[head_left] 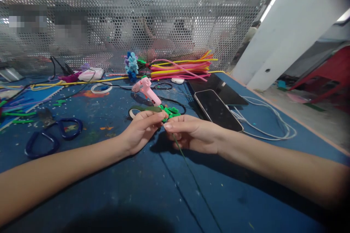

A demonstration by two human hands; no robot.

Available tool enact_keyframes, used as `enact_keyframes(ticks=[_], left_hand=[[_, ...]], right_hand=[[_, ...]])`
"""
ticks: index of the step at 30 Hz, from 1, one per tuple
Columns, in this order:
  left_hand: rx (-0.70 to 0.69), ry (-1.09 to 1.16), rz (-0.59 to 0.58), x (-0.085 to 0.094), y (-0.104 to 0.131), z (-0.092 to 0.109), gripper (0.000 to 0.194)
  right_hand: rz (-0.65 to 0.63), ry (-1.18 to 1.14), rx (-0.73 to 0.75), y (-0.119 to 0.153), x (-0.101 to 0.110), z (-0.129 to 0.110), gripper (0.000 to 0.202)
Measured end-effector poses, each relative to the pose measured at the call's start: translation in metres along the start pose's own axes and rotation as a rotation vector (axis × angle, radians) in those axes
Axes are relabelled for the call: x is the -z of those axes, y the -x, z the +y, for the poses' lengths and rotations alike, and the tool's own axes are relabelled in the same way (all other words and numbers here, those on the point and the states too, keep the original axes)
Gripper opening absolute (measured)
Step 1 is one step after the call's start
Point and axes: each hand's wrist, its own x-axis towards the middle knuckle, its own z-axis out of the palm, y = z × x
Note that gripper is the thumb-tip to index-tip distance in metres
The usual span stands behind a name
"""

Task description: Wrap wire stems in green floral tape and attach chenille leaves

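Green leaves [173,111] are pinched by the left hand [144,127], their thin stem [196,181] by the right hand [195,133]; if either grip is slackened, the join could be twisted askew.

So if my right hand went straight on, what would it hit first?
Your right hand would probably meet your left hand first, though the exact depth there is unclear.

In front of the glue gun [149,89] you have open tabletop [115,189], with the stem [193,174] slanting over it on your right. Right of the gun, the phone [218,110] and tablet [225,85] block you; behind it, the bundle [182,68] and mesh [164,36]. Left of it, your left hand [142,129] could pass between ring [93,88] and scissors [51,125].
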Motion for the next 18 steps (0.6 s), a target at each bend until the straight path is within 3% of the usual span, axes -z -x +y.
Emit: enact_keyframes(ticks=[3, 8, 12, 18], left_hand=[[-0.005, 0.0, -0.002, -0.0001, -0.0005, 0.0003, 0.021], [0.018, -0.027, -0.106, -0.0007, 0.0007, 0.001, 0.024], [-0.008, 0.032, -0.014, -0.0013, 0.0015, 0.0, 0.024], [-0.032, 0.062, 0.052, -0.0015, 0.0006, -0.0012, 0.023]], right_hand=[[-0.03, -0.015, 0.028, 0.0014, 0.0008, 0.0002, 0.032], [-0.124, -0.074, 0.04, 0.001, 0.0056, 0.0006, 0.021], [-0.091, -0.093, 0.063, -0.0023, 0.0081, 0.0022, 0.015], [0.022, -0.042, 0.069, -0.0048, 0.0042, 0.0036, 0.026]])
